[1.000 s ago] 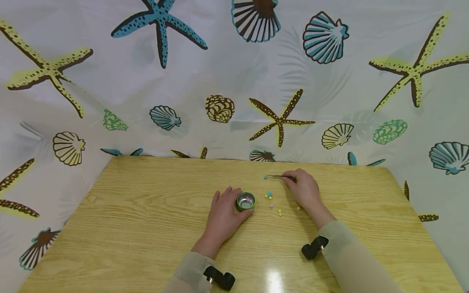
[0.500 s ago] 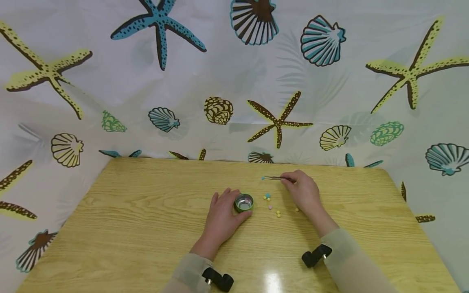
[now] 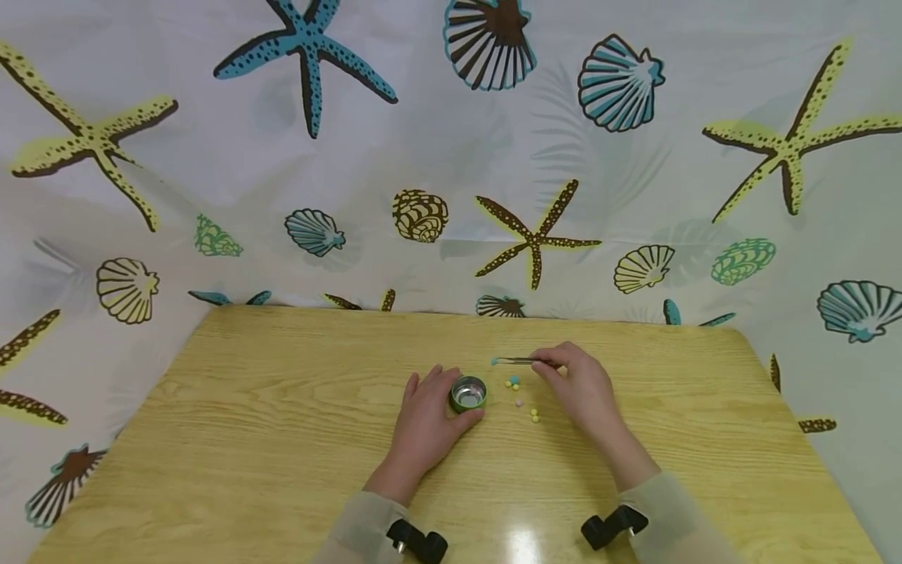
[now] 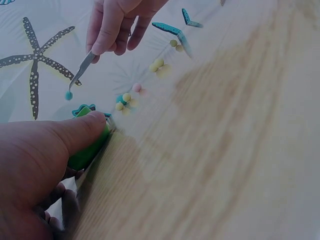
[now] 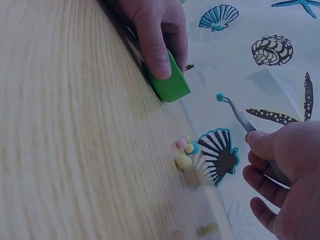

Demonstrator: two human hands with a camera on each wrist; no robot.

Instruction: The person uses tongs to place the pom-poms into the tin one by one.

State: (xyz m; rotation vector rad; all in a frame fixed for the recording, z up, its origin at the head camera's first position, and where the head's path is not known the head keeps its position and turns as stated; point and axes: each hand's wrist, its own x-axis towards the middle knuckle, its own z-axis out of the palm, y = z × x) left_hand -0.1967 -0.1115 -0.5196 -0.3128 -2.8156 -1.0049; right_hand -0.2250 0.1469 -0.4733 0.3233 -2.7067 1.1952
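Observation:
My left hand holds a small round green tin on the table, its thumb at the near side and fingers round the far side. The tin stands upright, its mouth up and its inside silvery. My right hand pinches a pair of bent-tipped tweezers. A small blue ball sits in the tweezers' tips, above the table and a little beyond the tin to its right. Between the hands lie loose balls: a blue one beside two yellow ones, and a pink one.
Two more yellow balls lie together nearer the body, and another yellow pair shows in the left wrist view. A cloth printed with starfish and shells hangs behind the wooden table.
My right hand has brought the tweezers and blue ball leftward and nearer the body, closer to the tin. The left hand has stayed at the tin.

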